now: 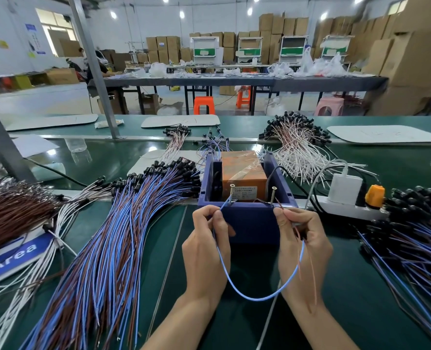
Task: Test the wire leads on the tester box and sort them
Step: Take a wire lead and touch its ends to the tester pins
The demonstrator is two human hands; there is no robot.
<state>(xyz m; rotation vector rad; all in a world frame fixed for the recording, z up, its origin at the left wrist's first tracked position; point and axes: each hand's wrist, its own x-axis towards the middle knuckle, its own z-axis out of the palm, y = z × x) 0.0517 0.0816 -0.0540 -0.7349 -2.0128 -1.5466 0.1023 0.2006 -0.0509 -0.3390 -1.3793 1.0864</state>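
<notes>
Between the two hands hangs a blue wire (pixel 259 296), sagging in a loop toward the person. The left hand (pixel 208 238) pinches one end between thumb and fingers, and the tip reaches up to the foot of the left screw (pixel 232 194). The right hand (pixel 302 238) is curled round the wire's other end. A thin reddish wire (pixel 313 274) hangs down from the same grip, and a short brown end points from its fingertips toward the right screw (pixel 274 197); whether it touches cannot be told.

Just beyond both sets of fingertips sits the tester box (pixel 249 221), a dark blue tray with an orange block (pixel 243 173) inside and the two screws standing on its near edge.

Left of the left hand, a broad fan of blue and brown leads (pixel 123 236) lies on the green surface (pixel 348 294). Right of the right hand lies another heap of leads (pixel 416 238), with a white power strip (pixel 345 207) just beyond that hand. Past the box is a pile of white leads (pixel 297 150).
</notes>
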